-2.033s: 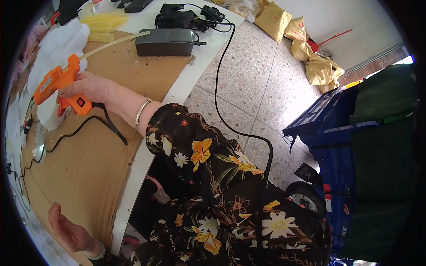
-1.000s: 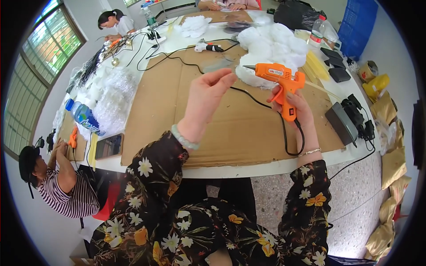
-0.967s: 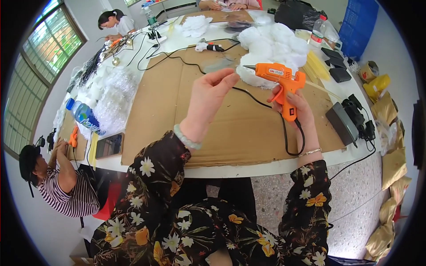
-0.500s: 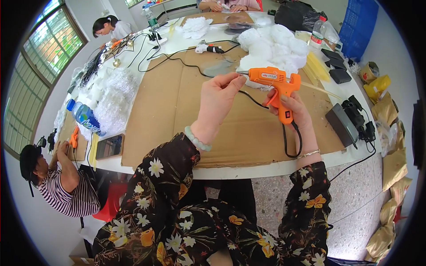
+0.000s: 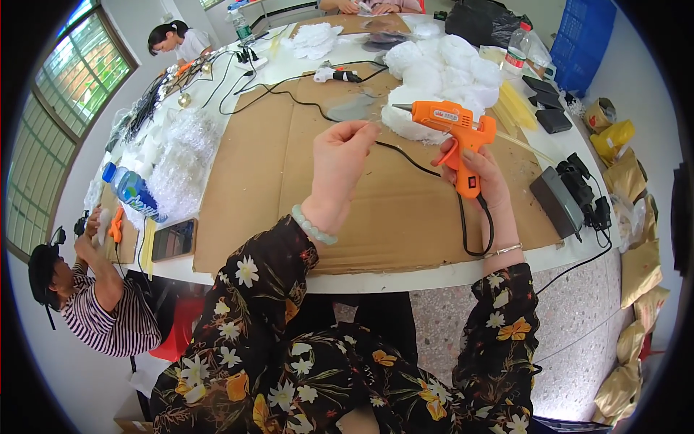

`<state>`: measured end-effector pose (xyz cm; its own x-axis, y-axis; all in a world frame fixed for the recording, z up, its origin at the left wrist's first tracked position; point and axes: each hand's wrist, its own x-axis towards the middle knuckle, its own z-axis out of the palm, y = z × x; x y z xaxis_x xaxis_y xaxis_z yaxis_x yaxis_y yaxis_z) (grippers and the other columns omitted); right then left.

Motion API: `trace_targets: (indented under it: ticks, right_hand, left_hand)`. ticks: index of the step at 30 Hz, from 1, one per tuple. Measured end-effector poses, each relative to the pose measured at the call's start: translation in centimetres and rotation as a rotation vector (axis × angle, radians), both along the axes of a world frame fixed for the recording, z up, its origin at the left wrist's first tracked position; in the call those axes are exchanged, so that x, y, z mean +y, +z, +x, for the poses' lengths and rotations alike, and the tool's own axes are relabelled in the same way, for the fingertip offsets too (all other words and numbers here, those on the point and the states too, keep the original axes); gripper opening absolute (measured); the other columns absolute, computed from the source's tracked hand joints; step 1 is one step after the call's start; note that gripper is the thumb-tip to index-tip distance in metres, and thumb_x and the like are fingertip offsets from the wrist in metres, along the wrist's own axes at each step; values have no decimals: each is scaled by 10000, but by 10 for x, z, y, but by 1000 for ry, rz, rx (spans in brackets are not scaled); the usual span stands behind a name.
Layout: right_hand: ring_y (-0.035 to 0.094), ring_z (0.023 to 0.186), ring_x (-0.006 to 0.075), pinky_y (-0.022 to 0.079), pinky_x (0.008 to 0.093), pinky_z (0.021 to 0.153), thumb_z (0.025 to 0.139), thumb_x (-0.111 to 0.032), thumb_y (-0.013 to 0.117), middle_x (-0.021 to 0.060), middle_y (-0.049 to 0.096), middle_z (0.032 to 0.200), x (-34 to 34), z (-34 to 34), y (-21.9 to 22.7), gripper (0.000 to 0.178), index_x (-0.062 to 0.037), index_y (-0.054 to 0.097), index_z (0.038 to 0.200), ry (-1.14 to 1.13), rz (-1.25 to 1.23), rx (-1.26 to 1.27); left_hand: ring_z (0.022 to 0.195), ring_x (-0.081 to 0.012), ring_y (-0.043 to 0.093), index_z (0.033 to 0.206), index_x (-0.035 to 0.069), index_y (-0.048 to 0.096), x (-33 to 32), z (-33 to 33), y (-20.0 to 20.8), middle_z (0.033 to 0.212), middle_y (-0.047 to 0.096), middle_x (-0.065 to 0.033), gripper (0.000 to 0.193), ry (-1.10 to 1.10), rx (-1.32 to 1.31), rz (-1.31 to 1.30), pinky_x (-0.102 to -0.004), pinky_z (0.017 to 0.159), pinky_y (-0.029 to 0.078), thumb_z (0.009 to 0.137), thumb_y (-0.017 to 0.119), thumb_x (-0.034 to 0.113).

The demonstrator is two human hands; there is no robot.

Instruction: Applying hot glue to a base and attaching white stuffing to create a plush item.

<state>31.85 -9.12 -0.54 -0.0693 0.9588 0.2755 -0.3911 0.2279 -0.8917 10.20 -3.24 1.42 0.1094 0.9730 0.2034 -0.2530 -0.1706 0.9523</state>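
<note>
My right hand (image 5: 493, 181) is wrapped round the handle of an orange glue gun (image 5: 452, 119), fingers at its trigger. The metal nozzle points left, and a pale glue stick (image 5: 522, 145) juts from the back. To the left of the nozzle, a short gap away, my left hand (image 5: 338, 163) is closed in a pinch; anything between the fingertips is too small to make out. Both hands are above a brown cardboard sheet (image 5: 267, 195). Just beyond the gun lies a white fluffy mass (image 5: 441, 72) with rounded lumps.
A white and black glue gun (image 5: 336, 75) lies on the cardboard among black cables. Left are a blue-capped bottle (image 5: 134, 189), a phone (image 5: 174, 240) and white shredded stuff (image 5: 184, 155). A grey power adapter (image 5: 555, 205) sits at right. Other people work round the table.
The glue gun has moved slightly right, and my left hand has drawn left and away from its nozzle. At the left, a co-worker's hand has lifted.
</note>
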Motion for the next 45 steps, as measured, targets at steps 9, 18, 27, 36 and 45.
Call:
trace_targets:
  ticks: [9, 18, 27, 36, 45]
  right_hand:
    - [492, 636, 137, 407, 250, 611, 844, -281, 597, 149, 590, 957, 0, 10, -5, 403, -12, 495, 1127, -2, 48, 107]
    - [438, 650, 91, 338, 247, 644, 863, -318, 590, 91, 577, 990, 10, 20, -20, 374, -39, 528, 1105, 16, 18, 193]
    - [420, 684, 102, 326, 244, 657, 885, -278, 573, 106, 557, 1017, 12, 23, -21, 391, -6, 497, 1155, 122, 25, 161]
    - [432, 702, 113, 342, 242, 668, 895, -234, 553, 135, 558, 1031, 17, 30, -29, 420, 44, 455, 1194, 203, 0, 156]
    - [410, 677, 106, 311, 252, 656, 896, -226, 550, 103, 539, 1043, 22, 39, -37, 396, 28, 457, 1184, 225, -20, 127]
  left_hand:
    - [646, -49, 520, 870, -28, 678, -1, -55, -17, 732, 625, -5, 167, 116, 212, 28, -199, 582, 418, 819, 682, 131]
    - [707, -84, 529, 923, -17, 674, -22, -139, -32, 744, 595, 3, 147, -4, 723, 261, -210, 649, 431, 894, 560, 72]
    - [533, -319, 469, 689, -18, 481, -78, -216, -38, 617, 452, -192, 143, 102, 1103, 394, -380, 505, 379, 796, 532, 63]
    - [594, -20, 480, 809, 28, 593, -119, -265, -42, 725, 566, 24, 101, 183, 554, -93, -173, 506, 383, 790, 692, 17]
    - [642, -34, 517, 891, 13, 641, -147, -276, -51, 753, 583, 21, 67, 201, 532, -148, -179, 569, 426, 827, 653, 25]
